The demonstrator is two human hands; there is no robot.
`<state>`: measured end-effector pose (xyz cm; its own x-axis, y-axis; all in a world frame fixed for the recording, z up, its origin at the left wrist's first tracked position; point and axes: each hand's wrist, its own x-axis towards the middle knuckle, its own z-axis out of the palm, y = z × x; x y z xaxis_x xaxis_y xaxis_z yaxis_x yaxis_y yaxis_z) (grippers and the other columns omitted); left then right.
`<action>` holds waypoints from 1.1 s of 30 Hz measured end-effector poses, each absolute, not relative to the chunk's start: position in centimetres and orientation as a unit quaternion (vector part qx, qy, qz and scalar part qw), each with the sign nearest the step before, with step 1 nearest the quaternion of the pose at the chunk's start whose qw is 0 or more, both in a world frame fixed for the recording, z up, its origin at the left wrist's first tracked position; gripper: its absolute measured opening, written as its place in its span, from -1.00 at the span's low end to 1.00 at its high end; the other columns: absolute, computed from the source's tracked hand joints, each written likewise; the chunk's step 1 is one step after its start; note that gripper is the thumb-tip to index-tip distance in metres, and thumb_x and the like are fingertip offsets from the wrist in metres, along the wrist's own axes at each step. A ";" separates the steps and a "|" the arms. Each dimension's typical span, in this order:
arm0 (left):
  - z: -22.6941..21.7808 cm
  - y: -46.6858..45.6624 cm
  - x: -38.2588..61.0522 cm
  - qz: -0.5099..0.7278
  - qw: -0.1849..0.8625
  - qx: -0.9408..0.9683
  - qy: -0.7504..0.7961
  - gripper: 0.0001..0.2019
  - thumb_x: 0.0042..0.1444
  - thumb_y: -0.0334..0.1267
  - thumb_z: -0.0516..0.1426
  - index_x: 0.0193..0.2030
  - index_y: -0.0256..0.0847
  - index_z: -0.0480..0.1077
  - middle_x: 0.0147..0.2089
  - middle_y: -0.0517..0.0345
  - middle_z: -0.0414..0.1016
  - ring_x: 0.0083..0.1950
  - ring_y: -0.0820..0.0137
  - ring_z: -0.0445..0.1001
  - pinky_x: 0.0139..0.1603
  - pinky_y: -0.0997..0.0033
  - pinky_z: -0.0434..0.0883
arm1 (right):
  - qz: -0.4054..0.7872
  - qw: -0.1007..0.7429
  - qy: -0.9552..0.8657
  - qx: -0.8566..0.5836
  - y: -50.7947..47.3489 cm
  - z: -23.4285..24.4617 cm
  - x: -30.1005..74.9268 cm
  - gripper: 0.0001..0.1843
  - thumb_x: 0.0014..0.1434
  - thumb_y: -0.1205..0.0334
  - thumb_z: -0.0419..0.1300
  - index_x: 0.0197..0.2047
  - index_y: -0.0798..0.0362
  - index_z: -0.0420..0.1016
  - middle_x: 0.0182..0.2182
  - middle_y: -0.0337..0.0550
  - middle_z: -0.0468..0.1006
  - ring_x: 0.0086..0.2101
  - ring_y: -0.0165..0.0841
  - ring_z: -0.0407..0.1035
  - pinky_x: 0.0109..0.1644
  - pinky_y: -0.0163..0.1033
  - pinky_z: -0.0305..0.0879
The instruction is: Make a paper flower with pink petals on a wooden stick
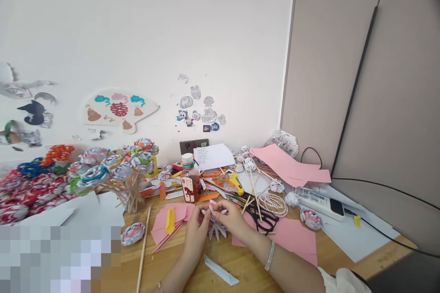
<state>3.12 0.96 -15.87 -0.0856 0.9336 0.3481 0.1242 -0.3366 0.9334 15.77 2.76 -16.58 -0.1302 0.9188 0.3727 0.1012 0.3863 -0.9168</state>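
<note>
Between my two hands is a folded white paper flower [217,232] with pointed petals, above the wooden table. The fingers of my left hand [198,220] are pinched on its left side. From the right, my right hand [229,219] grips its upper part with thumb and fingers. My fingers partly cover the top of the flower. A folded white paper strip [222,271] lies on the wood just in front of it. Left of my left hand is a stack of pink paper [158,225] with a yellow folded strip [170,220] on top.
A labelled bottle [189,181] stands behind my hands. Black scissors [263,219], a bead string [275,204] and pink sheets [297,240] lie to the right, near a power strip [318,202]. Rolled paper flowers [122,171] on sticks and a wooden stick [143,249] are left.
</note>
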 end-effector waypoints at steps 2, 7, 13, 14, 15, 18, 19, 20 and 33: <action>-15.8 0.9 3.2 0.574 0.350 0.581 0.458 -0.74 -0.02 -0.03 0.12 -0.34 -0.20 0.36 -0.39 0.15 0.45 -0.39 0.31 0.43 -0.40 0.34 0.41 | 0.392 0.530 -0.640 -0.395 2.6 -16.4 15.8 -0.84 0.00 0.16 0.21 -0.41 0.08 0.41 -0.40 -0.19 0.48 -0.34 -0.34 0.37 -0.25 -0.27 0.29; -15.6 0.7 3.2 0.571 0.336 0.587 0.465 -0.74 -0.01 -0.04 0.11 -0.34 -0.20 0.36 -0.39 0.15 0.45 -0.37 0.30 0.43 -0.37 0.33 0.41 | 0.401 0.531 -0.634 -0.396 2.3 -16.3 15.8 -0.81 -0.01 0.13 0.22 -0.41 0.09 0.40 -0.43 -0.20 0.46 -0.37 -0.36 0.36 -0.26 -0.27 0.28; -15.9 0.9 3.1 0.568 0.331 0.589 0.469 -0.73 -0.01 -0.02 0.10 -0.33 -0.20 0.36 -0.36 0.13 0.46 -0.35 0.29 0.44 -0.35 0.33 0.41 | 0.396 0.532 -0.639 -0.390 2.5 -16.4 15.8 -0.78 -0.01 0.10 0.24 -0.43 0.09 0.40 -0.43 -0.20 0.45 -0.37 -0.35 0.35 -0.26 -0.27 0.29; -15.9 0.9 3.1 0.568 0.330 0.591 0.469 -0.74 0.00 -0.03 0.10 -0.33 -0.20 0.36 -0.36 0.12 0.46 -0.34 0.28 0.44 -0.34 0.33 0.41 | 0.394 0.532 -0.639 -0.392 2.5 -16.4 15.8 -0.78 -0.01 0.10 0.24 -0.43 0.09 0.40 -0.43 -0.20 0.45 -0.37 -0.35 0.35 -0.26 -0.27 0.29; -16.0 0.9 3.1 0.568 0.328 0.593 0.467 -0.75 0.01 -0.04 0.10 -0.32 -0.20 0.36 -0.35 0.12 0.46 -0.34 0.28 0.44 -0.33 0.33 0.41 | 0.393 0.531 -0.639 -0.394 2.5 -16.4 15.8 -0.79 -0.01 0.11 0.24 -0.43 0.09 0.40 -0.43 -0.20 0.45 -0.37 -0.35 0.35 -0.26 -0.27 0.29; -16.1 0.9 3.0 0.565 0.329 0.596 0.467 -0.77 0.03 -0.07 0.09 -0.31 -0.20 0.36 -0.35 0.13 0.46 -0.35 0.29 0.43 -0.35 0.34 0.40 | 0.395 0.528 -0.638 -0.397 2.5 -16.4 15.8 -0.79 -0.01 0.11 0.23 -0.42 0.09 0.40 -0.43 -0.20 0.45 -0.36 -0.36 0.35 -0.26 -0.27 0.28; -16.1 0.8 3.0 0.564 0.328 0.597 0.468 -0.77 0.03 -0.07 0.09 -0.31 -0.20 0.36 -0.36 0.13 0.45 -0.36 0.30 0.43 -0.36 0.35 0.40 | 0.397 0.528 -0.637 -0.397 2.5 -16.4 15.8 -0.79 0.00 0.11 0.23 -0.42 0.09 0.40 -0.43 -0.20 0.45 -0.37 -0.36 0.35 -0.26 -0.27 0.28; -16.1 0.8 3.0 0.564 0.328 0.597 0.467 -0.77 0.03 -0.08 0.09 -0.31 -0.20 0.36 -0.36 0.13 0.45 -0.36 0.30 0.43 -0.36 0.35 0.40 | 0.400 0.527 -0.637 -0.395 2.5 -16.4 15.9 -0.79 0.00 0.12 0.23 -0.42 0.10 0.40 -0.43 -0.21 0.45 -0.37 -0.36 0.35 -0.27 -0.28 0.28; -14.9 0.1 2.9 0.548 0.283 0.644 0.453 -0.81 0.05 -0.11 0.08 -0.29 -0.18 0.35 -0.25 0.07 0.47 -0.24 0.27 0.47 -0.26 0.31 0.43 | 0.315 0.533 -0.691 -0.373 2.1 -16.0 16.4 -0.91 0.06 0.25 0.18 -0.32 0.07 0.40 -0.33 -0.18 0.46 -0.27 -0.32 0.35 -0.22 -0.27 0.26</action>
<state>2.91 0.09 -14.85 -0.0105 0.8931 0.4497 0.2733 -0.4300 0.8605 16.42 2.08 -16.04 -0.1542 0.8512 0.5017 0.1806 0.5235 -0.8327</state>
